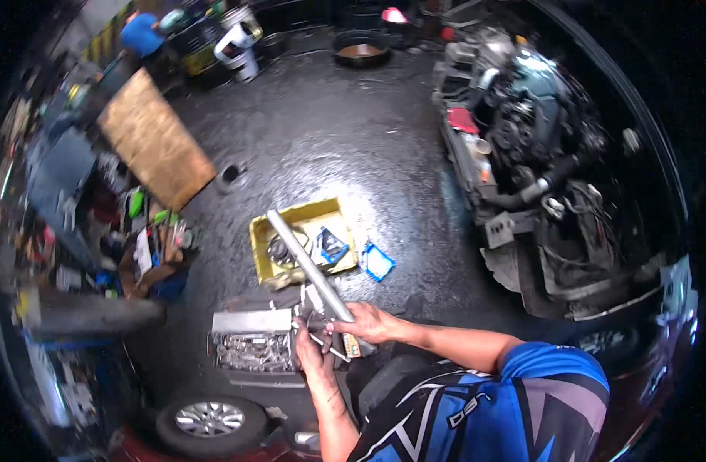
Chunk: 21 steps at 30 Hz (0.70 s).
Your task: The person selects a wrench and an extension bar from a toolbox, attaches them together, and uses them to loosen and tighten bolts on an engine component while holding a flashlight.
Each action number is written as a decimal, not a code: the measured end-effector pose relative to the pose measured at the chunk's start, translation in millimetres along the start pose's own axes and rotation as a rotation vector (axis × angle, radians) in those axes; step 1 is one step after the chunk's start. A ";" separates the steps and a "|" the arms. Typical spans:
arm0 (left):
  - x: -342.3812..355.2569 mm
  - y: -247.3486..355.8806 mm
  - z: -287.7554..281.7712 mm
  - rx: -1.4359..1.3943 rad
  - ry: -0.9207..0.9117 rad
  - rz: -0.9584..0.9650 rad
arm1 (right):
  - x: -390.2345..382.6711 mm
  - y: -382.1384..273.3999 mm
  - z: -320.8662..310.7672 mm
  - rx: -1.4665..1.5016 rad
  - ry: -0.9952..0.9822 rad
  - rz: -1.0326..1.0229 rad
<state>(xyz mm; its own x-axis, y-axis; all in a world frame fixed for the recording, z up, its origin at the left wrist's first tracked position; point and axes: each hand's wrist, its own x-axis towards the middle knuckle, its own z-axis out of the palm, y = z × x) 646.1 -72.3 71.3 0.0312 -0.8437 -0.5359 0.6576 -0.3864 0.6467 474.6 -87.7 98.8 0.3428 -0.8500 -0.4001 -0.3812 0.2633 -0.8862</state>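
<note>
Work in hand: the grey metal tube [306, 260]. The right hand [372, 323] is closed around its near end; the tube slants up and leftward, its far end over the yellow bin [258, 248]. Whether it touches the rim cannot be told.

The left hand [310, 350] is just beside the tube's near end, fingers bent near a slim metal rod [331, 348]; whether it grips the rod cannot be confirmed.

Progress, as judged: handling of the tube is under way, not finished, as it has not been set down. The tool case [253, 350] lies open, metal pieces jumbled inside, so laying out appears done. A dark round part [279, 249] and a blue packet [332, 245] lie in the bin; a blue-and-white packet [378, 262] lies on the floor just beside it. Left to do, presumably: finishing with the tube and clearing away. No fitted result is visible.
</note>
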 end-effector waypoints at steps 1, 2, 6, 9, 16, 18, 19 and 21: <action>-6.3 -9.8 41.9 -0.060 -0.022 -0.058 | -17.8 -2.4 -29.1 0.165 0.054 -0.042; -11.1 -19.8 74.5 -0.117 -0.035 -0.115 | -31.5 -4.2 -54.4 0.328 0.105 -0.093; 11.4 -76.7 144.2 -0.153 -0.277 -0.232 | -62.4 20.9 -139.5 0.412 0.234 -0.169; 14.5 -96.8 217.7 -0.106 -0.390 -0.215 | -101.1 8.0 -190.4 0.633 0.361 -0.270; 4.0 -114.4 380.6 0.379 -0.311 0.030 | -130.0 20.7 -260.7 0.388 0.881 -0.388; 16.6 -125.4 406.9 0.359 -0.357 -0.001 | -125.9 29.2 -282.4 0.336 1.029 -0.510; 25.7 -128.2 416.7 0.340 -0.375 0.042 | -122.4 27.7 -294.7 0.252 1.074 -0.544; 71.3 -135.1 429.8 0.389 -0.278 0.018 | -133.6 24.7 -313.3 0.237 0.999 -0.481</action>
<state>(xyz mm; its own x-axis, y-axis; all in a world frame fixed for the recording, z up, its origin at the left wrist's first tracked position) 236.1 -240.5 179.0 -0.1973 -0.8986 -0.3919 0.3270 -0.4372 0.8378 150.5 -110.6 203.7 -0.4701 -0.8418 0.2654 -0.1863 -0.1993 -0.9621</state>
